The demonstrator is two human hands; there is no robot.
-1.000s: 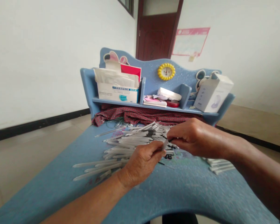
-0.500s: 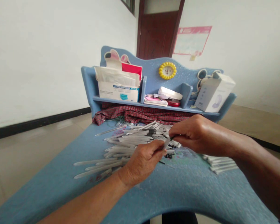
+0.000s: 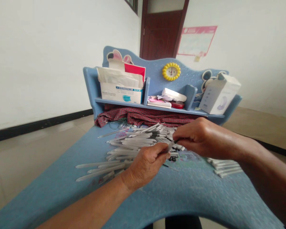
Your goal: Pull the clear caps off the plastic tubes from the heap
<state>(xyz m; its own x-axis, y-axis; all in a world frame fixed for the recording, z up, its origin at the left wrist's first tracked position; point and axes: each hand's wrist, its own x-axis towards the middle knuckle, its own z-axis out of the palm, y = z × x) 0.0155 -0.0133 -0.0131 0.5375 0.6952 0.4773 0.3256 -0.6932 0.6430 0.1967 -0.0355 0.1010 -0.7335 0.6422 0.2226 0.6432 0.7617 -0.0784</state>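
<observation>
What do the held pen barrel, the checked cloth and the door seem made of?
Pen barrel: probably smooth plastic, since it looks translucent. Checked cloth: matte fabric, fibre unclear; it lies in soft folds. Door: perhaps smooth-finished wood, judging by its reddish-brown colour and panelling.

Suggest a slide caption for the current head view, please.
Left hand and right hand hold a slim, dark-ended pale rod above a blue table piled with similar rods.

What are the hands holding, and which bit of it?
A pale tube. The left hand grips its pale body, and the right hand pinches its dark end.
</observation>
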